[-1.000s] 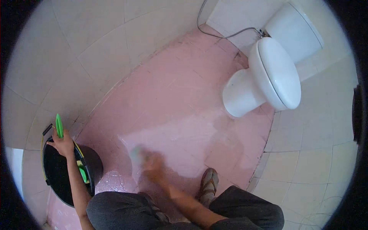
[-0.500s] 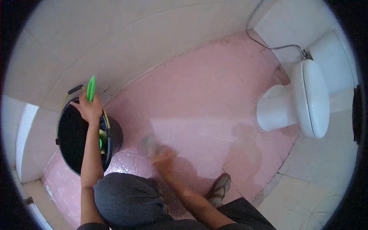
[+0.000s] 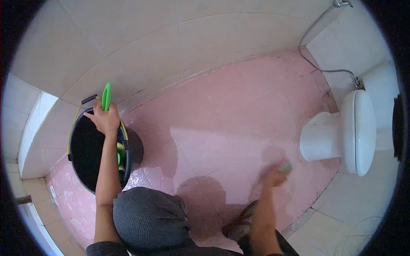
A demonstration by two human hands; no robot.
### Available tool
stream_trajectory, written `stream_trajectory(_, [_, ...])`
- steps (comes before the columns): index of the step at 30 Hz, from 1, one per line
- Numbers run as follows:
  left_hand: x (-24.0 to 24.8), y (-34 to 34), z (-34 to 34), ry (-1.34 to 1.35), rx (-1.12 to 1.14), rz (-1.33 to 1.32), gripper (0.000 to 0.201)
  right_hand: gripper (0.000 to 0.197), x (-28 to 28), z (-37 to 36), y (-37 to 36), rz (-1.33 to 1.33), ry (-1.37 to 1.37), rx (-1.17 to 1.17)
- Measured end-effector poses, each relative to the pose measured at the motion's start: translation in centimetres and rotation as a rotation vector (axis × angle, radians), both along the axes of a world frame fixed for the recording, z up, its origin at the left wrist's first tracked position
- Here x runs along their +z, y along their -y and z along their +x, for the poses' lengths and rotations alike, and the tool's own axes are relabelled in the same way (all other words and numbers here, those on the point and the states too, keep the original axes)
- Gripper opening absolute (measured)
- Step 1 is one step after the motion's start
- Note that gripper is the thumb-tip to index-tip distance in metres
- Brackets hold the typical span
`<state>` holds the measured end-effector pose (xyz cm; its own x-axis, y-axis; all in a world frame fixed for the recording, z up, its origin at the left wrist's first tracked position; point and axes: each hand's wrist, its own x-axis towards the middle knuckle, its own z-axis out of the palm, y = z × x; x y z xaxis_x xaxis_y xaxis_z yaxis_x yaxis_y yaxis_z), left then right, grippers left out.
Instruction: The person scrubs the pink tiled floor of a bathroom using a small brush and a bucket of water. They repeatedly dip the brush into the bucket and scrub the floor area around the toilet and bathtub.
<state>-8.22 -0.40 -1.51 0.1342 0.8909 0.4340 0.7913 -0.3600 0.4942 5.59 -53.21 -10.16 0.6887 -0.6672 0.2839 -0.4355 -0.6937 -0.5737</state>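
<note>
Left hand (image 3: 106, 120) at bucket's far rim, fingers closed round green handle (image 3: 106, 97), which sticks up past the knuckles, tilted slightly; its lower end is hidden. One digit points out left over the opening. Right hand (image 3: 275, 176) low over floor (image 3: 239, 106), blurred, fingers curled round a small pale-green pad (image 3: 285, 167); exact kind unclear, can't tell if it touches the floor. Pad is near toilet (image 3: 361, 132), just left of its base, apart from it.

Bucket (image 3: 136, 149): black, upright, person's left, near wall (image 3: 141, 42). Its bail is yellow with a black grip (image 3: 89, 99), leaning at the wall side. Inside, against the right side, a green-and-yellow brush (image 3: 121, 157), partly covered. Left forearm crosses the opening and hides part of the inside.

In the way: grey-clad knee (image 3: 149, 217) between the arms, close to bucket, blocks the near floor. Sandalled foot (image 3: 241, 226) just left of right forearm, partly hidden by it. Toilet base closes off floor on the right.

Around: pink tile, wet shine (image 3: 145, 177) beside bucket, shadows mid-floor. Grey hose (image 3: 307, 59) loops from sprayer (image 3: 341, 4) down to the fitting behind toilet. Dark object (image 3: 397, 128) at right edge, unclear.
</note>
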Motion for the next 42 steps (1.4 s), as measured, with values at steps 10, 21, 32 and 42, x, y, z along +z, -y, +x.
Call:
stream_trajectory(10, [-0.6, -3.0, -1.3, -0.119, -0.159, -0.004, 0.055, 0.048, -2.6, -11.3, -23.2, 0.01, -0.504, 1.33])
stream_trajectory(21, [1.4, 0.7, 1.2, -0.036, 0.024, -0.034, 0.045, 0.053, -1.5, -1.5, -3.9, 0.053, -0.256, 0.309])
stream_trajectory(32, [3.8, 2.0, 1.4, -0.221, -0.069, -0.204, 0.109, 0.067, 12.4, 0.1, -21.2, -0.676, -0.491, 1.809])
stream_trajectory(42, [7.5, 10.9, -7.5, -0.219, -0.661, -0.246, 0.125, 0.072, 8.3, 10.3, -4.9, -0.09, -0.354, 1.384])
